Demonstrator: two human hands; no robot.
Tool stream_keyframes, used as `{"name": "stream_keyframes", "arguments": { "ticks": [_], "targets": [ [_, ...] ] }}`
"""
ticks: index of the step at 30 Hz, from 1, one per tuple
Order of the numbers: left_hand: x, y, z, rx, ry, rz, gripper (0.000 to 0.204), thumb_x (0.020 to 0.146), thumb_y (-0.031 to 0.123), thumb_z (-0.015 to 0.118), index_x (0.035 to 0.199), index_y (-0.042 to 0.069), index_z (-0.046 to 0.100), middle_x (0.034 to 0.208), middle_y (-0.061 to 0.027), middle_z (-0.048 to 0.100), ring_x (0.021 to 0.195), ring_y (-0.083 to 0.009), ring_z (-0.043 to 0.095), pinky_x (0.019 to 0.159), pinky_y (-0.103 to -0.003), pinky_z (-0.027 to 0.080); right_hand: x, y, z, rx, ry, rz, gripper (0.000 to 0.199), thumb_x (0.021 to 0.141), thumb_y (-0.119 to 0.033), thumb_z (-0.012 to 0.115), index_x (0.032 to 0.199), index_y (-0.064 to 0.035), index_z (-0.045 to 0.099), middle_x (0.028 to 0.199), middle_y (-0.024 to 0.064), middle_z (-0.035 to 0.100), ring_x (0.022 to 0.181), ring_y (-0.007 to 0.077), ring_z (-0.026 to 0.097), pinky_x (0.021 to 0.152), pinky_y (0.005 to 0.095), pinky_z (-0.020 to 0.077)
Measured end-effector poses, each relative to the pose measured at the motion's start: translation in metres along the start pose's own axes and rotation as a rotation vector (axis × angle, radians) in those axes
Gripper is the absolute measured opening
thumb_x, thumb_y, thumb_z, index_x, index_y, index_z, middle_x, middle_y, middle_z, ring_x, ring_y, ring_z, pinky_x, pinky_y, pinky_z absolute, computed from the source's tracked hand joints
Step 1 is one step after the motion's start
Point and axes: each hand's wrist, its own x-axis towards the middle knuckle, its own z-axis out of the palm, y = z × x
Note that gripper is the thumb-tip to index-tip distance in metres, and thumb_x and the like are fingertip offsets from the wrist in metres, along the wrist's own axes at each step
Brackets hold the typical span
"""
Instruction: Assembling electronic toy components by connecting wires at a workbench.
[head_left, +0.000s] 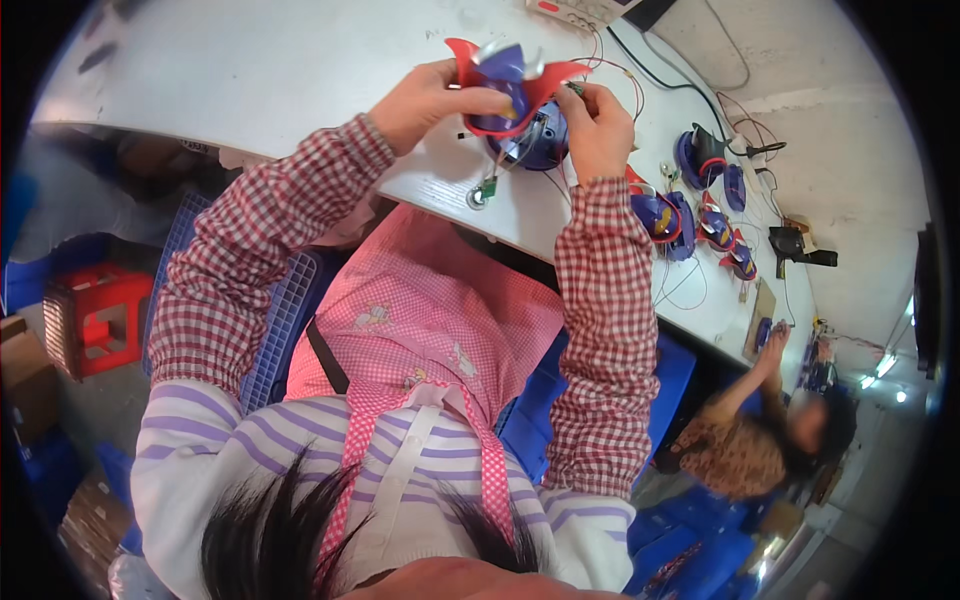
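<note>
Over the white table, my left hand [425,105] grips a red and purple plastic toy shell [495,90] with silver points, its thumb pressed on the purple face. My right hand [602,130] is closed beside the shell's red wing, pinching a small green circuit board [575,88] at the fingertips. Beneath the shell sits a round purple housing [543,138] with wires, partly covered by it. A second small green board [487,188] with a round silvery piece lies at the table's near edge, in front of the housing.
Several similar purple and red toy parts [655,215] with loose wires lie along the white table [250,75] to the right. A power strip [580,10] and black cables run along the back. Another person [745,445] works farther right. A red stool [100,315] stands at left.
</note>
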Motion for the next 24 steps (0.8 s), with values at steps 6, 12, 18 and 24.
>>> {"name": "stream_keyframes", "arguments": {
  "ticks": [6,12,18,24],
  "targets": [
    [0.025,-0.023,0.009,0.332,0.061,0.107,0.059,0.070,0.023,0.079,0.115,-0.003,0.050,0.106,-0.0157,0.060,0.093,-0.0227,0.061,0.088,-0.030,0.048,0.017,0.028,0.016,-1.068,0.267,-0.251,0.029,0.079,-0.009,0.063,0.107,-0.0015,0.058,0.111,0.0140,0.048,0.085,0.0263,0.059,0.076,0.0340,0.0493],
    [0.025,-0.025,0.004,0.322,0.048,0.028,0.062,0.068,0.021,0.080,0.116,-0.002,0.048,0.107,-0.0156,0.059,0.097,-0.0230,0.059,0.087,-0.031,0.048,0.015,0.027,0.019,-0.693,0.337,-0.281,0.030,0.079,-0.006,0.062,0.108,-0.0015,0.056,0.102,0.0132,0.053,0.083,0.0241,0.058,0.073,0.0323,0.0492],
    [-0.003,0.000,-0.006,0.048,0.071,0.055,0.066,0.065,0.026,0.082,0.115,-0.003,0.050,0.106,-0.0155,0.058,0.098,-0.0232,0.057,0.089,-0.031,0.047,0.006,-0.015,0.036,-0.308,0.233,-0.384,0.037,0.080,-0.007,0.062,0.115,-0.0021,0.051,0.102,0.0150,0.055,0.086,0.0234,0.057,0.072,0.0297,0.0487],
    [-0.028,0.007,-0.042,-0.148,0.222,0.013,0.071,0.065,0.026,0.082,0.118,-0.003,0.046,0.108,-0.0161,0.056,0.102,-0.0260,0.056,0.092,-0.033,0.045,0.010,-0.024,0.072,-0.189,0.017,-0.406,0.044,0.082,-0.014,0.065,0.120,-0.0020,0.048,0.103,0.0161,0.055,0.091,0.0241,0.055,0.075,0.0309,0.0470]
  ]
}}
